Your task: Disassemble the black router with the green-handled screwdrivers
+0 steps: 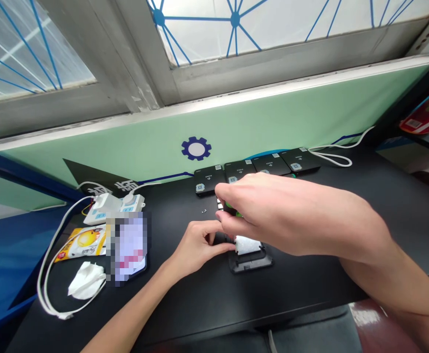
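Note:
In the head view, an opened black plastic device case [252, 265] lies on the desk, with a white block [248, 245] inside its near part. My left hand [200, 240] grips the left edge of this case between thumb and index finger. My right hand [281, 211] is closed around a black-and-green handle [229, 208], apparently a screwdriver's, above the far part of the case. That hand hides the tool's tip and much of the case. A few tiny metal pieces [204, 211], perhaps screws, lie left of the case.
Several black boxy devices [209, 180] stand in a row along the green wall. To the left are a power strip [138, 204] with white cables, a snack packet [84, 241], a crumpled tissue [87, 280] and a blurred-out phone [129, 250]. The desk's front edge [254, 321] is near me.

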Motion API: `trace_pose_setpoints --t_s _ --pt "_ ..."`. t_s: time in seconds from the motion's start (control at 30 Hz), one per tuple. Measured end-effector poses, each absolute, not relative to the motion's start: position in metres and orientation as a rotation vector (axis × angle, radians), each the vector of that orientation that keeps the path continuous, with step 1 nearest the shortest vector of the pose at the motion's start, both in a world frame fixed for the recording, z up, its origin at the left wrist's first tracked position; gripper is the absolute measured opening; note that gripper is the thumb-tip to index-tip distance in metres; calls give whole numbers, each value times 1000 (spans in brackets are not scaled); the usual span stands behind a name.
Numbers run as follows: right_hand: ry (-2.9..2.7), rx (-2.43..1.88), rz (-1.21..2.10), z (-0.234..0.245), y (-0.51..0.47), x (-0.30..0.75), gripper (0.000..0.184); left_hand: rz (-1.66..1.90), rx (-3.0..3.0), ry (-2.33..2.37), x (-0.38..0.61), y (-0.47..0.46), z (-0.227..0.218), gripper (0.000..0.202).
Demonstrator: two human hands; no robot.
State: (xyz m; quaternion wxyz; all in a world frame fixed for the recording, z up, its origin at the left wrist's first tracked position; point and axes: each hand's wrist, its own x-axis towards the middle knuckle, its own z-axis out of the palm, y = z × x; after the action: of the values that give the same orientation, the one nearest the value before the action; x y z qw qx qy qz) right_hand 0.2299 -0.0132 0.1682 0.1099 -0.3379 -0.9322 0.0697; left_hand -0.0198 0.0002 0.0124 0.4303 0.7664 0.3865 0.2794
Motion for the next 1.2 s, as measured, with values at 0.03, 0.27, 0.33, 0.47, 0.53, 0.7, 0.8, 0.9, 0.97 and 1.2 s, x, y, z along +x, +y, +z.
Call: trace_pose_setpoints --t_s 0.03,0.27,0.33,0.47,0.53,0.7,0.8,0.9,0.97,1.2 --pt "-2739 -996 210 168 -13 230 25 694 1924 953 -22 2 14 22" --pt "-2734 -1006 210 169 -13 230 26 681 1948 916 -23 5 11 13" --pt "-2736 -1019 236 170 -13 229 27 689 1960 917 -22 4 9 14" --pt "-2745 -1032 255 170 -13 228 28 708 1969 954 -21 2 6 28" --pt "-2744 -1025 243 170 -14 228 28 726 1969 961 -20 0 4 35" --pt "-2738 -1027 238 170 -14 227 27 762 1987 960 -18 -3 2 44" --pt "-2742 -1045 278 172 -14 225 29 748 1997 943 -18 -3 3 41" --pt "-2729 -1076 309 173 -14 223 33 734 2013 949 -19 -2 4 39" --pt "-2723 -1080 287 175 -15 222 35 712 2034 978 -19 -2 6 42" --pt "-2754 -1174 337 182 -17 217 33 657 1976 939 -18 0 8 31"
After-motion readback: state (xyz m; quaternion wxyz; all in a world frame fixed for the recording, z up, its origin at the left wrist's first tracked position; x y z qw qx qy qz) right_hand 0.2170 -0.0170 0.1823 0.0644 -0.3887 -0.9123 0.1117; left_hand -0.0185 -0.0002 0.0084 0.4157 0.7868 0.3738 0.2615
